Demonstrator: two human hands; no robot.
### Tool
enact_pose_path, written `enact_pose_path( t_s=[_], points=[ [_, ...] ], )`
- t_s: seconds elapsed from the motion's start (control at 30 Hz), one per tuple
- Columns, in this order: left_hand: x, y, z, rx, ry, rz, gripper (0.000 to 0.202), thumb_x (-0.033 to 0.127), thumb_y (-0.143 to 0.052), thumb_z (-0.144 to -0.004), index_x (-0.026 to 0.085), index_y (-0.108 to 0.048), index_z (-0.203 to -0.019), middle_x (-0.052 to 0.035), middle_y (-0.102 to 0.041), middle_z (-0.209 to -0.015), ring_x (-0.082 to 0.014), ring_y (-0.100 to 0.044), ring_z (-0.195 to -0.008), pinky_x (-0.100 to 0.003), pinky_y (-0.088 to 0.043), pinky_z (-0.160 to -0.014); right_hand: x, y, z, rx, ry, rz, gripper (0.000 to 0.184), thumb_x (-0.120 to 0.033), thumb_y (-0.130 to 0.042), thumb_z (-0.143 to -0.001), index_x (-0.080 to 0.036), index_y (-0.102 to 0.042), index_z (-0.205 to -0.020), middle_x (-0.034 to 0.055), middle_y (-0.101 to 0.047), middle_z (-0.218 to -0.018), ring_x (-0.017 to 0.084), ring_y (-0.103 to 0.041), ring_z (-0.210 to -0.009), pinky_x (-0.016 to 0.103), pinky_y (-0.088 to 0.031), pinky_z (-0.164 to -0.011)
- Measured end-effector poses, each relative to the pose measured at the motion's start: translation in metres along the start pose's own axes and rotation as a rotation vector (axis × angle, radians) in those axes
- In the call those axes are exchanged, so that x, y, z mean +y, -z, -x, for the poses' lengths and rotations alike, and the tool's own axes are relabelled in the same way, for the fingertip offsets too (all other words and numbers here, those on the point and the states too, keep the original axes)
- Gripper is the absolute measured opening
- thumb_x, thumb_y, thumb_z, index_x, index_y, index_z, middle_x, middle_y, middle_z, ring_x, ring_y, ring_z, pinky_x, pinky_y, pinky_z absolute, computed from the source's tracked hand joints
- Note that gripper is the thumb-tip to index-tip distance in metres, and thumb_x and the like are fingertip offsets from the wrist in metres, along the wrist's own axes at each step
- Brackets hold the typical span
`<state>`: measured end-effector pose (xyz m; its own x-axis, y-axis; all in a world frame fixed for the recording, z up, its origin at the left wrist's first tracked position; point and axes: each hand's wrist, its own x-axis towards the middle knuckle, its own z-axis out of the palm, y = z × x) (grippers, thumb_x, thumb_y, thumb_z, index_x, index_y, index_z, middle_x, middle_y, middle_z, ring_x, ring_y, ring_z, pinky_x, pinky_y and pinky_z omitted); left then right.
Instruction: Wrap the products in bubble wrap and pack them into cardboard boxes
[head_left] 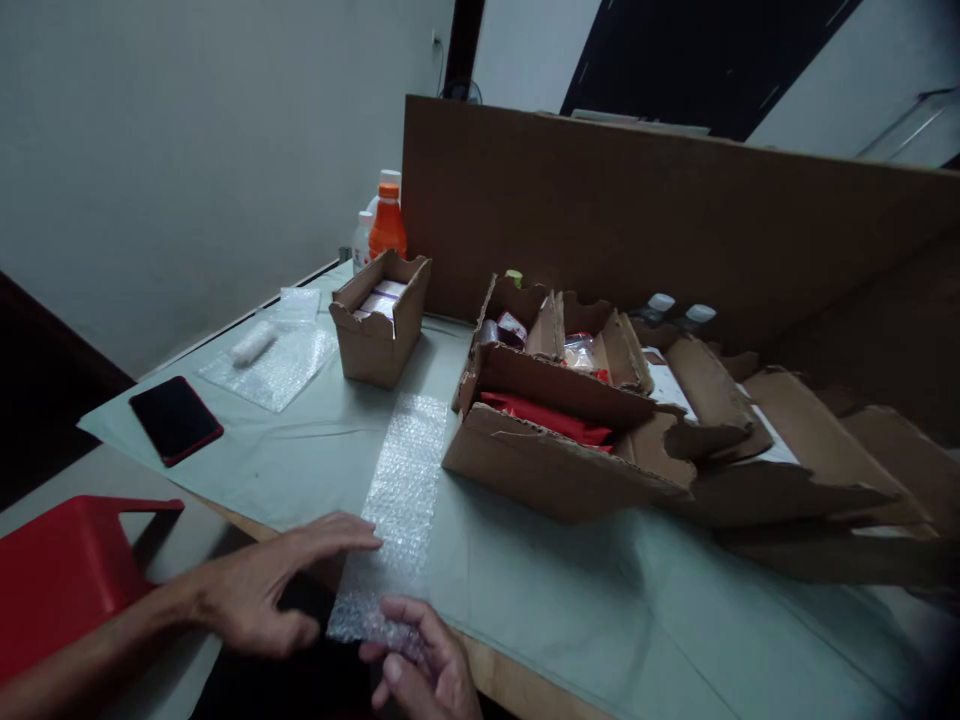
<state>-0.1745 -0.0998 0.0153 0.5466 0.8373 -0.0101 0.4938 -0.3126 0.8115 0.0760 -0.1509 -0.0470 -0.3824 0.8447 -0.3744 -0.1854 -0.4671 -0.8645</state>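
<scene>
A long strip of bubble wrap runs from the table top over its near edge toward me. My right hand is closed on the near end of that strip, thumb below and fingers curled around it. Whether anything lies inside the wrap there is hidden. Just left of the strip, my left hand hovers with its fingers stretched and the thumb apart, holding nothing. Its fingertips come close to the strip's left edge; I cannot tell if they touch.
A phone and a wrapped white roll on more bubble wrap lie at left. A small carton stands behind the strip. Cardboard bins line the right side. Bottles stand at the back; a red stool is lower left.
</scene>
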Motion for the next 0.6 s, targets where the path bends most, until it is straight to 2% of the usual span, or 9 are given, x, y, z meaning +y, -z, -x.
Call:
enact_pose_path(
  t_s=[0.03, 0.1, 0.17, 0.23, 0.27, 0.33, 0.4, 0.47, 0.6],
  points=[
    [0.002, -0.009, 0.007, 0.044, 0.023, -0.003, 0.072, 0.030, -0.067, -0.076, 0.033, -0.048, -0.145, -0.0079, -0.055, -0.147, -0.0297, -0.052, -0.134, -0.045, -0.045, -0.110, -0.009, 0.000, -0.004, -0.021, 0.039, -0.013, 0.065, -0.063, -0.074, -0.072, -0.017, -0.066, -0.118, 0.0089, -0.075, -0.087, 0.017, -0.066, -0.066, 0.030, -0.052, -0.066],
    [0.002, -0.026, 0.006, 0.190, 0.096, -0.016, 0.056, 0.027, -0.061, -0.082, 0.030, -0.057, -0.137, -0.0092, -0.067, -0.130, -0.0263, -0.063, -0.118, -0.041, -0.051, -0.102, -0.023, 0.000, -0.013, -0.044, 0.105, -0.033, 0.066, -0.059, -0.074, -0.076, -0.018, -0.061, -0.126, 0.0108, -0.074, -0.096, 0.020, -0.069, -0.079, 0.030, -0.053, -0.066],
    [-0.002, -0.040, -0.008, 0.351, 0.199, 0.002, 0.039, 0.025, -0.053, -0.087, 0.025, -0.066, -0.124, -0.0072, -0.074, -0.109, -0.0216, -0.069, -0.098, -0.033, -0.056, -0.089, -0.031, 0.001, -0.020, -0.030, 0.162, -0.028, 0.074, -0.055, -0.073, -0.079, -0.020, -0.050, -0.140, 0.0121, -0.072, -0.106, 0.023, -0.070, -0.088, 0.029, -0.053, -0.064],
    [-0.009, -0.047, -0.024, 0.447, 0.291, 0.024, 0.037, 0.027, -0.051, -0.088, 0.021, -0.066, -0.121, -0.0049, -0.074, -0.095, -0.0189, -0.069, -0.083, -0.029, -0.056, -0.078, -0.033, 0.008, -0.022, 0.058, 0.230, 0.049, 0.074, -0.050, -0.066, -0.087, -0.023, -0.038, -0.150, 0.0104, -0.070, -0.107, 0.020, -0.070, -0.083, 0.027, -0.053, -0.061],
    [-0.013, -0.050, -0.030, 0.468, 0.317, 0.024, 0.039, 0.028, -0.051, -0.087, 0.020, -0.065, -0.123, -0.0037, -0.073, -0.089, -0.0179, -0.067, -0.078, -0.028, -0.055, -0.074, -0.033, 0.013, -0.021, 0.125, 0.284, 0.136, 0.068, -0.045, -0.061, -0.091, -0.025, -0.036, -0.151, 0.0085, -0.070, -0.104, 0.018, -0.070, -0.079, 0.027, -0.053, -0.061],
    [-0.020, -0.053, -0.037, 0.477, 0.329, -0.002, 0.044, 0.027, -0.050, -0.087, 0.019, -0.061, -0.129, -0.0012, -0.070, -0.081, -0.0159, -0.064, -0.069, -0.026, -0.052, -0.069, -0.033, 0.024, -0.019, 0.239, 0.462, 0.416, 0.051, -0.032, -0.055, -0.097, -0.028, -0.044, -0.146, 0.0058, -0.071, -0.100, 0.016, -0.069, -0.078, 0.027, -0.055, -0.068],
    [-0.025, -0.056, -0.038, 0.480, 0.321, -0.043, 0.047, 0.025, -0.049, -0.087, 0.019, -0.058, -0.132, -0.0002, -0.069, -0.079, -0.0149, -0.062, -0.066, -0.026, -0.050, -0.068, -0.036, 0.033, -0.017, 0.239, 0.698, 0.778, 0.046, -0.019, -0.055, -0.094, -0.030, -0.053, -0.139, 0.0064, -0.071, -0.110, 0.019, -0.069, -0.095, 0.033, -0.056, -0.084],
    [-0.027, -0.058, -0.038, 0.480, 0.318, -0.086, 0.049, 0.024, -0.048, -0.087, 0.019, -0.056, -0.135, -0.0008, -0.069, -0.081, -0.0153, -0.062, -0.068, -0.027, -0.050, -0.068, -0.040, 0.036, -0.021, 0.167, 0.864, 1.098, 0.053, -0.011, -0.057, -0.088, -0.029, -0.055, -0.138, 0.0081, -0.067, -0.127, 0.025, -0.062, -0.117, 0.040, -0.052, -0.097],
    [-0.026, -0.061, -0.037, 0.529, 0.279, -0.208, 0.048, 0.022, -0.048, -0.088, 0.020, -0.054, -0.135, -0.0035, -0.070, -0.087, -0.0187, -0.066, -0.078, -0.031, -0.054, -0.075, -0.045, 0.027, -0.038, 0.092, 0.897, 1.429, 0.055, -0.006, -0.057, -0.081, -0.025, -0.059, -0.132, 0.0106, -0.056, -0.145, 0.031, -0.050, -0.134, 0.046, -0.050, -0.099]
  ],
)
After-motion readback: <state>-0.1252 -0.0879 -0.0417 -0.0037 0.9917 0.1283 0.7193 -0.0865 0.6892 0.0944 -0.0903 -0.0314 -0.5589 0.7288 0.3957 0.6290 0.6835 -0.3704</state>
